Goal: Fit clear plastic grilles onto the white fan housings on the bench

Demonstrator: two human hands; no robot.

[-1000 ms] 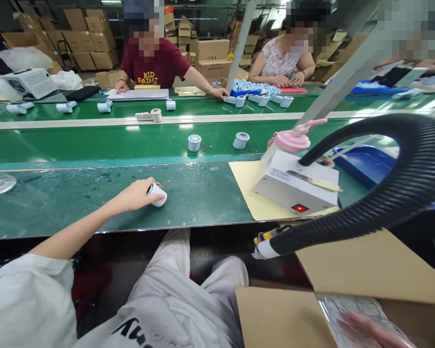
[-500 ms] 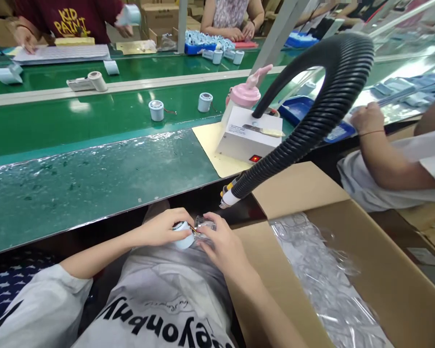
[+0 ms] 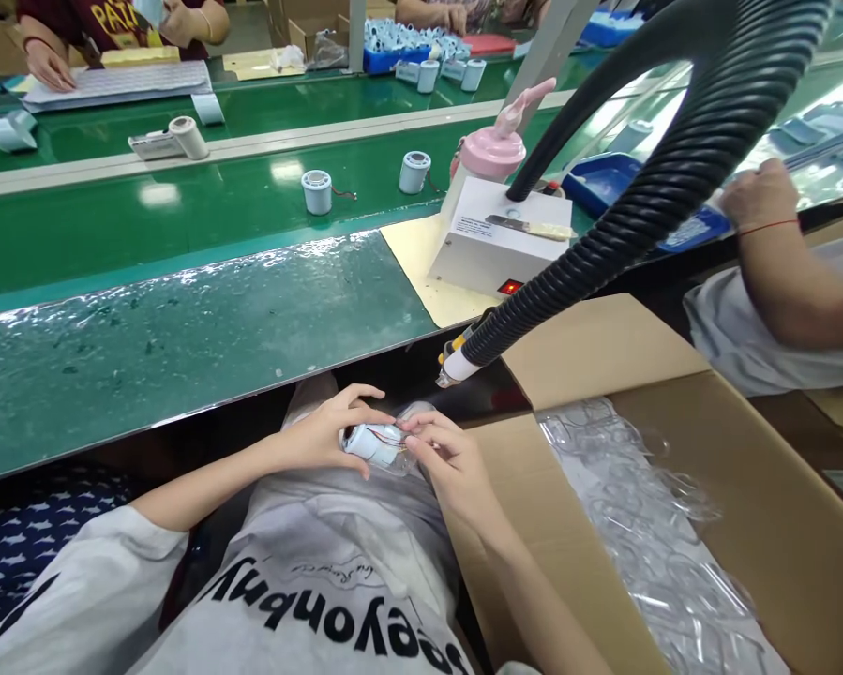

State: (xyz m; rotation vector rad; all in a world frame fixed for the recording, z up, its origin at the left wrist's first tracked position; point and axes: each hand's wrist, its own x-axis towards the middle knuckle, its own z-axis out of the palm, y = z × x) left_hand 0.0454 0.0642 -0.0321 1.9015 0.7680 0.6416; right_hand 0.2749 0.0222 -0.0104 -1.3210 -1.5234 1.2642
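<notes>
Low over my lap, my left hand (image 3: 333,433) grips a small light-blue cylinder (image 3: 373,443), thumb on the near side and fingers on the far side. Thin red and dark wires run along it toward the right. A clear plastic shell (image 3: 397,465) surrounds the right part of the cylinder; how far in the cylinder sits is hard to make out. My right hand (image 3: 450,459) pinches the shell's right end, close to the wire ends. The fingertips of both hands nearly meet there.
A black corrugated hose (image 3: 568,272) with a metal nozzle arches from a white box (image 3: 495,234) and ends just beyond my hands. At right, an open carton (image 3: 582,553) holds clear plastic shells. Wired cylinders (image 3: 317,193) stand on the green belt (image 3: 238,202). A neighbour's arm (image 3: 773,253) is at right.
The light-blue cylinder and the clear shell, end to end before, now overlap. My left fingers have spread along them, and the view has shifted slightly.
</notes>
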